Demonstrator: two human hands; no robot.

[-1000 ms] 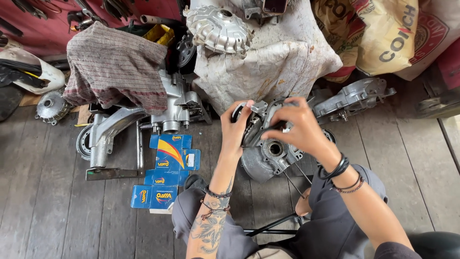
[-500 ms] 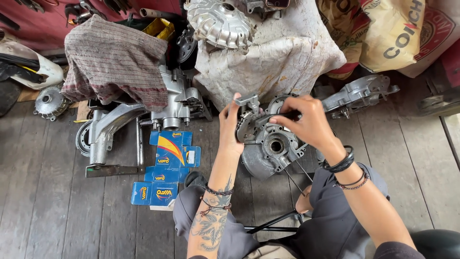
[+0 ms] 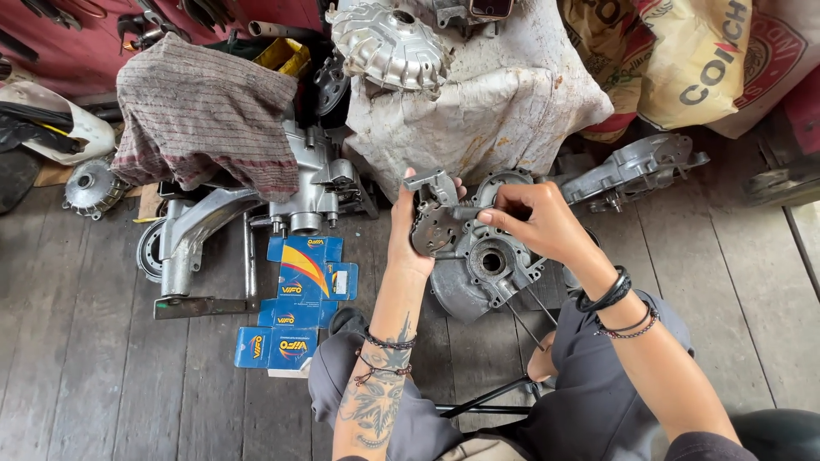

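Near the middle of the frame, the left hand [image 3: 408, 229] gripped a small metal part [image 3: 434, 224], a flat round plate with a blocky bracket at its top, its fingers curled round the left edge and the thumb pressed against the face. The right hand [image 3: 538, 224] came in from the right with its fingers bunched together, the fingertips [image 3: 489, 217] pinching at the plate's right side (what exactly they pinched was too small to tell). Both hands held the part just above a grey engine case [image 3: 483, 271], which lay on the dark wooden floor [image 3: 102, 376] between the person's knees.

To the left of centre, a flattened blue cardboard box [image 3: 295, 303] lay on the boards, and just beyond it stood a larger engine block [image 3: 256, 213] with a striped rag [image 3: 205, 119] draped over its upper part. At the top of the frame a finned metal cover [image 3: 386, 47] rested on a dirty white sack [image 3: 495, 102]. Another metal cover [image 3: 636, 166] lay at the right, below a yellow sack [image 3: 683, 60] in the upper right corner.
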